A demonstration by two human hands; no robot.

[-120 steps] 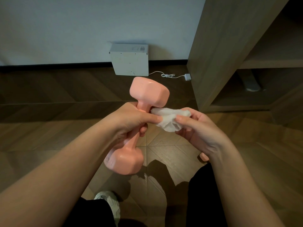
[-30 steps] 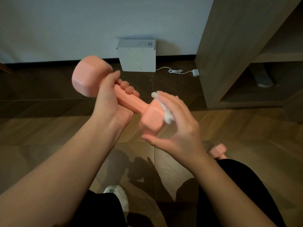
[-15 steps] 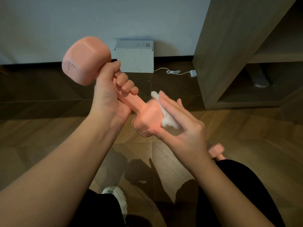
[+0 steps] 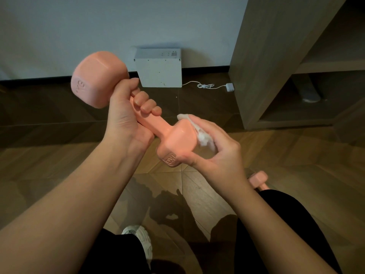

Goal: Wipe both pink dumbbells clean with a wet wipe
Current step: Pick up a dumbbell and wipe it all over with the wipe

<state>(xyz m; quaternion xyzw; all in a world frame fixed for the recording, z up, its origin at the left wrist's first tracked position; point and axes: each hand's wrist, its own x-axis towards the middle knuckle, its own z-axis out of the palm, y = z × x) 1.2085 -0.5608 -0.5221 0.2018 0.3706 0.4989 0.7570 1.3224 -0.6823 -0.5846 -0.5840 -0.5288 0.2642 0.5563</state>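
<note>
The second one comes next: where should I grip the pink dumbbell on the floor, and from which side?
Grip the narrow handle from above: the pink dumbbell on the floor lies flat beside the right leg, and its blocky head looks too wide. Most of the handle is hidden.

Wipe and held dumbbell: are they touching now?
Touching. The head view shows the right hand pressing the wipe against the near head of the held dumbbell, with no gap.
</note>
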